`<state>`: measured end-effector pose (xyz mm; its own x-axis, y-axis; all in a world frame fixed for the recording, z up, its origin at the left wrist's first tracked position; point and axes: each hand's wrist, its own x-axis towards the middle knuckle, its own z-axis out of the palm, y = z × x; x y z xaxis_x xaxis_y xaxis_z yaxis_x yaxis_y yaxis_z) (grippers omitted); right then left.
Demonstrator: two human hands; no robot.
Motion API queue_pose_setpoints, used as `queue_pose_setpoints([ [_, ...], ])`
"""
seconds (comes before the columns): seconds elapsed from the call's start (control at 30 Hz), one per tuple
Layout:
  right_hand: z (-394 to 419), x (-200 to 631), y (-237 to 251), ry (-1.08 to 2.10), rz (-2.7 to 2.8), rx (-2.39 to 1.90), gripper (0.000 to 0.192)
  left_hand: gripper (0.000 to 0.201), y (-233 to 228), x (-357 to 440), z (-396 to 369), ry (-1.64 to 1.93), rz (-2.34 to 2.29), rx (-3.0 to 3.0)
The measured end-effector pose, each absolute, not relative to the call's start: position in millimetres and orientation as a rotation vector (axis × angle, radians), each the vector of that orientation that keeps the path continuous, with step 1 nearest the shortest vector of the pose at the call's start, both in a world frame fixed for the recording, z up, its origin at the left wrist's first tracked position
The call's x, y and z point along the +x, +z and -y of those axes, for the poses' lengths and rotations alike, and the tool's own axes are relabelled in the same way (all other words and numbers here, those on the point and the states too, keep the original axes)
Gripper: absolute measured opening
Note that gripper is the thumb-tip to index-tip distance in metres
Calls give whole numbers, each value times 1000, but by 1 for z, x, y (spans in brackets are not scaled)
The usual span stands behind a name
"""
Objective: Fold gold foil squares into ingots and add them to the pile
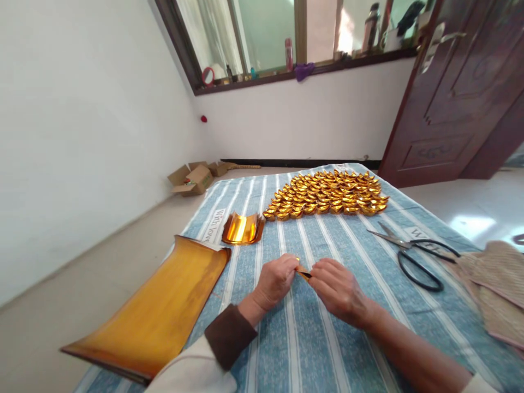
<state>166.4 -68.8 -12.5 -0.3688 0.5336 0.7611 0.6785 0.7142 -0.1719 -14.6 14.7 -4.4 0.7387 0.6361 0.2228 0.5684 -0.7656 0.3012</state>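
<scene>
Both hands, left hand (275, 281) & right hand (338, 289), pinch small gold paper (303, 271) right btwn them, long side lying left-to-right.

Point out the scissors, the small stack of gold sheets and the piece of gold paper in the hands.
scissors (413, 252), head view, on the pivot near the handles.
small stack of gold sheets (242, 228), head view, on its shiny middle.
piece of gold paper (303, 272), head view, between both hands' fingertips.
</scene>
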Motion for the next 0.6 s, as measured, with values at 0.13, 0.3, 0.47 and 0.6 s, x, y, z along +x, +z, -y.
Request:
queue_pose_setpoints([
  [0.13,78,156,-12,-311,2223,-834,21,22,-16,-27,-2,651,-793,2754],
  [0.3,82,150,-16,-167,2305,-808,23,25,-12,-35,8,603,-764,2690],
  [0.47,80,151,-22,12,2230,-866,23,15,-9,-36,10,600,-785,2539],
  [0.6,78,158,-24,183,2240,-899,19,7,-15,-34,11,642,-834,2479],
])
